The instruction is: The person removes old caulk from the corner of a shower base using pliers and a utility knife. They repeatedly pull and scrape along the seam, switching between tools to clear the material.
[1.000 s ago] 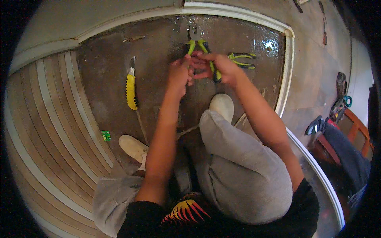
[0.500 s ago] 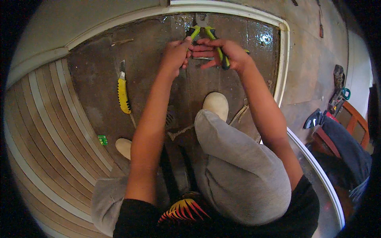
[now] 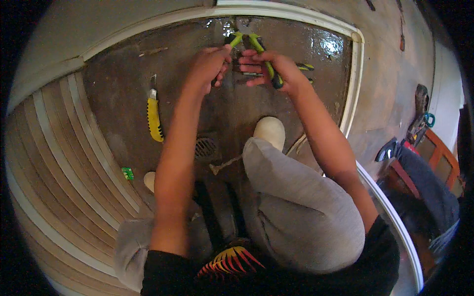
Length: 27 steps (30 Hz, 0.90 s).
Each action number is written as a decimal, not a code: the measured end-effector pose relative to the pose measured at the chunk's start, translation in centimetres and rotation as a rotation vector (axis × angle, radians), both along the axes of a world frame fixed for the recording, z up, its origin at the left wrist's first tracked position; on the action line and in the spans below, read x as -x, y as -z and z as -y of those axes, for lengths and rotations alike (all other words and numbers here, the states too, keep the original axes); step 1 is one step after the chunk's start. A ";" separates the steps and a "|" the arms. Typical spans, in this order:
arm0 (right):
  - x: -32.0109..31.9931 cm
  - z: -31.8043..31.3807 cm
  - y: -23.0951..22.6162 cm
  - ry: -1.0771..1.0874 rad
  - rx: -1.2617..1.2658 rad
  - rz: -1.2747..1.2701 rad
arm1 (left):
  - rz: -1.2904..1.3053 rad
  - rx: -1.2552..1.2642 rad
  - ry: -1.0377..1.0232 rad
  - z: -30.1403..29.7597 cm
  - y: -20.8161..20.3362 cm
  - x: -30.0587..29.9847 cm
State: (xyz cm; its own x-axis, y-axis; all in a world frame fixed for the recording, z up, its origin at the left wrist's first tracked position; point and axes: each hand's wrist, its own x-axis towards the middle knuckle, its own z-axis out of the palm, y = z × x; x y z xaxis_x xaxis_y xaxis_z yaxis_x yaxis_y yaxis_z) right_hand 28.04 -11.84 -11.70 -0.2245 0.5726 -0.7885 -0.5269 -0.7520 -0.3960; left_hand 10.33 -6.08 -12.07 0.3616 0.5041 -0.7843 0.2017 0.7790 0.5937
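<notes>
Above the wet brown floor at the far middle is a pair of pliers (image 3: 243, 32) with green and black handles, jaws pointing away from me and handles spread apart. My left hand (image 3: 208, 66) is closed round the left handle. In my right hand (image 3: 279, 69) the other handle lies across the palm under the thumb, while the fingers stretch out toward the left. Just past my right wrist, a second tool with green and black handles (image 3: 306, 66) lies on the floor, partly hidden by that hand.
A yellow utility knife (image 3: 154, 118), blade out, lies left of my left forearm. Near my feet are a floor drain (image 3: 205, 147) and a green scrap (image 3: 128, 173). White trim (image 3: 353, 84) edges the floor. Dark clothing (image 3: 424, 172) and an orange wooden frame (image 3: 442, 155) stand at right.
My left hand and forearm have shifted left, uncovering the floor drain. The pliers and my right hand have moved slightly left, and more of the second tool shows.
</notes>
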 end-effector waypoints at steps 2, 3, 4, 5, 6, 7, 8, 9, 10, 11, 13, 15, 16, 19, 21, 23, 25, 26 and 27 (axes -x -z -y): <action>-1.1 0.0 -0.4 -0.035 -0.015 -0.032 | -0.009 0.057 0.029 -0.7 -0.2 -0.2; -2.4 0.2 0.0 -0.074 -0.039 -0.067 | -0.014 0.047 0.040 -0.8 -0.2 -0.6; -2.9 0.0 -0.1 -0.117 -0.060 -0.108 | -0.024 0.041 0.046 -0.6 0.1 -0.9; -3.1 -0.4 -0.1 -0.094 -0.050 -0.077 | -0.033 0.035 0.053 -0.5 0.3 -1.0; -3.0 -0.4 -0.6 -0.070 -0.028 -0.046 | -0.015 0.017 0.065 -0.4 0.5 -1.1; -2.9 -0.4 -0.9 -0.045 -0.007 -0.013 | 0.003 0.000 0.078 -0.5 0.8 -1.3; -3.3 0.0 -0.4 -0.016 -0.006 -0.019 | 0.021 -0.018 0.091 -0.4 1.0 -1.4; -3.5 0.0 -0.3 -0.027 -0.012 0.003 | 0.008 -0.016 0.100 -0.5 1.0 -1.6; -3.6 0.1 -0.3 -0.036 -0.019 0.025 | -0.006 -0.015 0.111 -0.6 0.9 -1.7; -3.8 0.0 -0.3 -0.045 -0.026 0.046 | -0.020 -0.014 0.123 -0.6 0.8 -1.8; -3.6 -0.4 -0.9 -0.090 -0.028 0.066 | -0.004 0.002 0.086 -0.4 0.8 -1.7; -3.3 -0.4 -1.2 -0.152 -0.018 0.154 | 0.003 0.014 0.037 0.1 0.7 -1.4; -3.0 -0.2 -1.4 -0.190 -0.007 0.238 | 0.008 0.016 0.007 0.8 0.6 -1.0; -1.6 -0.1 -1.5 -0.244 0.010 0.269 | -0.050 0.041 -0.101 2.6 -0.2 0.6; -0.7 -0.1 -1.3 -0.249 0.019 0.192 | -0.112 0.034 -0.127 3.0 0.0 1.6; -0.2 -0.8 -1.2 -0.240 0.016 0.101 | -0.162 -0.021 -0.099 2.4 0.3 2.3; 0.5 -1.1 -1.0 -0.186 0.021 0.061 | -0.300 -0.142 0.056 1.0 0.2 2.5; 0.6 -1.2 -1.0 -0.158 0.025 0.042 | -0.367 -0.202 0.136 0.3 0.4 2.4; 1.0 -1.2 -1.1 -0.103 0.050 0.077 | -0.449 -0.387 0.224 0.0 1.0 2.4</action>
